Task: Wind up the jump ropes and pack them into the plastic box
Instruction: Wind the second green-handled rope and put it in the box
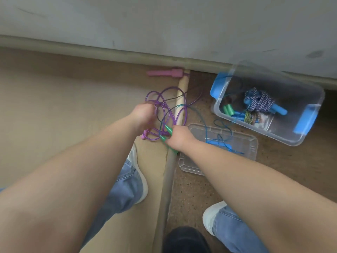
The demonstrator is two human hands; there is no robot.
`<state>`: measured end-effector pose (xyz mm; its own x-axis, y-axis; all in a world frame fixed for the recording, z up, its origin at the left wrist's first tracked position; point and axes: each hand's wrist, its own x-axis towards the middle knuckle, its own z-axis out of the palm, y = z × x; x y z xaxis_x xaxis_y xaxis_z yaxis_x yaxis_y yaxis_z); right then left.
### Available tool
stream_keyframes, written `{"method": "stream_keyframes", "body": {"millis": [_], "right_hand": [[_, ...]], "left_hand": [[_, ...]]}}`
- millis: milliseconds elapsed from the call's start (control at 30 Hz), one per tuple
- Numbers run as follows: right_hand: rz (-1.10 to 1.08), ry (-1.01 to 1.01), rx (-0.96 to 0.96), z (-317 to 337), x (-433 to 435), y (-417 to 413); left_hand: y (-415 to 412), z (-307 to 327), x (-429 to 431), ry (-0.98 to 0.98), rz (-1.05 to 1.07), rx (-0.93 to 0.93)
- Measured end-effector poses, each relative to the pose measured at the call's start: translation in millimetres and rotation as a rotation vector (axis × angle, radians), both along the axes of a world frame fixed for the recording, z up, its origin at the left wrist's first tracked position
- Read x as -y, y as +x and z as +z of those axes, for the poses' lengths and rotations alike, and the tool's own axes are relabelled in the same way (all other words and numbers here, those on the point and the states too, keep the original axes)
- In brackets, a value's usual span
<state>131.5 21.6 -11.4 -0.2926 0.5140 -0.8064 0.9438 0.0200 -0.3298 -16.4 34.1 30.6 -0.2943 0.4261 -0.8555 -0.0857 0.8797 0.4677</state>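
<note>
A purple jump rope point(164, 99) lies in loose loops on the floor, and my left hand point(143, 114) holds those loops bunched together. One pink handle point(165, 72) rests by the wall; another pink end point(144, 135) pokes out under my left hand. My right hand point(179, 137) grips two green handles point(168, 131) of a teal rope point(198, 115) that trails right. The clear plastic box point(310, 99) with blue latches stands at the right, holding several wound ropes, among them a blue-and-white braided one point(259, 100).
The clear box lid point(242, 141) lies flat on the brown carpet with a blue rope point(221, 143) on it. A wooden threshold strip point(170, 161) divides tan floor from carpet. My feet stand on both sides of it. A grey wall runs along the top.
</note>
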Motion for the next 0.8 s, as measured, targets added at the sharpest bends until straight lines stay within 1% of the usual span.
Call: {"method": "stream_keyframes", "body": {"millis": [100,167,267,333,433,467,500,567,700,733,767,800], "right_hand": [[0.09,0.026,0.056,-14.2,12.8,-9.2],[0.107,0.041,0.096,-21.7,18.8,-11.8],[0.08,0.045,0.106,-22.9,18.9,-13.1],[0.061,0.002,0.034,-16.5,12.9,-13.2],[0.099,-0.033,-0.105,6.9,-4.5,-7.0],[0.126,-0.038,-0.149,19.1,-11.0,-2.4],[0.138,-0.047,-0.186,34.1,-16.9,3.2],[0.147,-0.038,-0.219,64.0,-27.2,15.6],[0.169,0.082,-0.18,113.7,-37.8,39.5],[0.163,0.098,-0.17,126.4,-38.3,44.9],[0.153,0.11,-0.165,139.6,-38.8,50.3],[0.14,0.126,-0.168,153.9,-39.6,56.1]], "left_hand": [[-3.7,-10.3,5.8,-0.056,-0.113,-0.012],[-4.9,-12.4,6.6,-0.078,-0.176,-0.01],[-6.1,-13.7,8.0,0.009,-0.36,-0.055],[-6.5,-6.9,11.0,0.101,-0.635,-0.133],[-2.0,8.3,12.5,0.152,-1.131,-0.303],[0.8,13.9,12.0,0.173,-1.225,-0.346],[4.8,22.3,11.2,0.196,-1.258,-0.366],[12.0,40.0,8.5,0.256,-1.236,-0.378],[30.3,81.9,1.0,0.279,-1.329,-0.508],[36.1,94.6,1.0,0.301,-1.321,-0.524],[41.2,107.0,1.1,0.324,-1.31,-0.517],[46.4,119.7,1.3,0.335,-1.278,-0.472]]}}
